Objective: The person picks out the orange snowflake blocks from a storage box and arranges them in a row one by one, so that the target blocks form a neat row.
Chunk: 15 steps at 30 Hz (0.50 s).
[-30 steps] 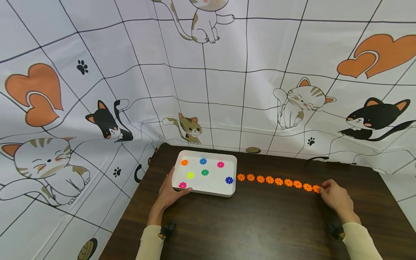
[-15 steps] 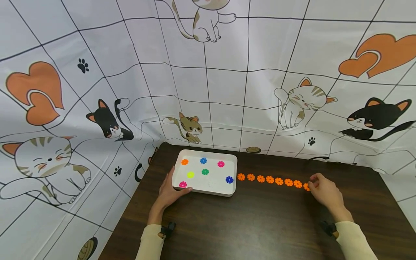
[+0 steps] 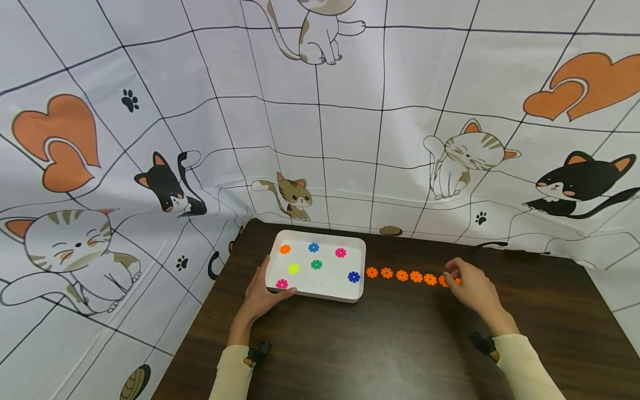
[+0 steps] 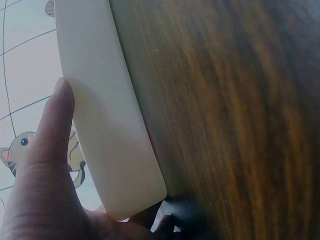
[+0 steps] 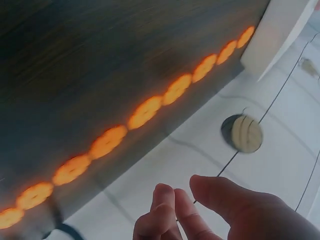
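A shallow white tray (image 3: 315, 290) lies on the dark wooden table, with several notched plastic discs inside: orange, blue, pink, green, yellow and dark blue. My left hand (image 3: 260, 295) grips its near left corner; in the left wrist view the thumb (image 4: 55, 120) lies along the tray's rim and the other fingers go round the corner, partly hidden. From the tray's right side a line of several orange notched discs (image 3: 402, 275) runs rightward. My right hand (image 3: 472, 288) is over this row and covers its right end in the head view. Its thumb and fingertips are apart, holding nothing.
The table (image 3: 390, 350) has its back edge against a white cloth wall (image 3: 350, 139) printed with cats and grid lines. The cloth also rises on the left side. Each wrist wears a small dark camera, such as the right one (image 3: 483, 343).
My right hand has moved left along the orange row, from its right end to over its right part. The left hand stays on the tray corner, and the discs keep their places.
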{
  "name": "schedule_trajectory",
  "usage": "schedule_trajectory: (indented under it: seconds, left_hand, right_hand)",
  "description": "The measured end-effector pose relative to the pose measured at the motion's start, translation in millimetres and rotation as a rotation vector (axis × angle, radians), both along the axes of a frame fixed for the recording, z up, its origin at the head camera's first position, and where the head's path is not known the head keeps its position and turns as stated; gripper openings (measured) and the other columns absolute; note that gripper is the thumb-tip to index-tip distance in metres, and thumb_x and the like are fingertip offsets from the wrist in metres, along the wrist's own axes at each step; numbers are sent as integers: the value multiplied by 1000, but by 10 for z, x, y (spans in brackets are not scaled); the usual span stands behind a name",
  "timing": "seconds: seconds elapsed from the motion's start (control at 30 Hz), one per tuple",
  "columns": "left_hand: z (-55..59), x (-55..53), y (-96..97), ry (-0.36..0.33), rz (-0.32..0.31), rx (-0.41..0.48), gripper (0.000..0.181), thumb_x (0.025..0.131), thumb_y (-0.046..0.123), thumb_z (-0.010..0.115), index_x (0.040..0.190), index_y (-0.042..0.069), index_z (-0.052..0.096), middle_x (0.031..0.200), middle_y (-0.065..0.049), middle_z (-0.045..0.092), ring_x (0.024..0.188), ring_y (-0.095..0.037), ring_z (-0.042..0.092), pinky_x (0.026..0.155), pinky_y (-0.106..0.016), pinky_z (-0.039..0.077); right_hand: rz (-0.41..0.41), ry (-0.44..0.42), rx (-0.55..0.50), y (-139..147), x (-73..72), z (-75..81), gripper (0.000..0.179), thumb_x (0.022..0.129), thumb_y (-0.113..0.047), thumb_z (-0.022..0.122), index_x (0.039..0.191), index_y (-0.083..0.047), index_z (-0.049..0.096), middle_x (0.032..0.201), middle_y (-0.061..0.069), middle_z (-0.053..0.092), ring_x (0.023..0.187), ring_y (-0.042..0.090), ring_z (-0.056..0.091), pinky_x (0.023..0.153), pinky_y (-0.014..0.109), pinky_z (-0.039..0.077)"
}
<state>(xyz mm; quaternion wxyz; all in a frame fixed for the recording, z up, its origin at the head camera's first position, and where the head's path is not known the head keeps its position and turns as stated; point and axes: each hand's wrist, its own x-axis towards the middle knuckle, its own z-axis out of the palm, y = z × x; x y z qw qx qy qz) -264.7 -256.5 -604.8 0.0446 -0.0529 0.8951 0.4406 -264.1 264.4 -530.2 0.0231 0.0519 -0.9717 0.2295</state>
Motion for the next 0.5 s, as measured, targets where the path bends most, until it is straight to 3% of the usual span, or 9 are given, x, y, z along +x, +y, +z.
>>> schedule_trajectory:
  seconds: [0.5]
  left_hand:
    - [-10, 1, 2, 0, 1, -6, 125, 74, 58, 84, 165, 33, 3, 174, -10, 12, 161, -42, 1, 123, -75, 2]
  right_hand:
    - [103, 14, -6, -658, -184, 62, 28, 99, -24, 65, 120, -6, 65, 99, 9, 73, 78, 19, 66, 56, 34, 49]
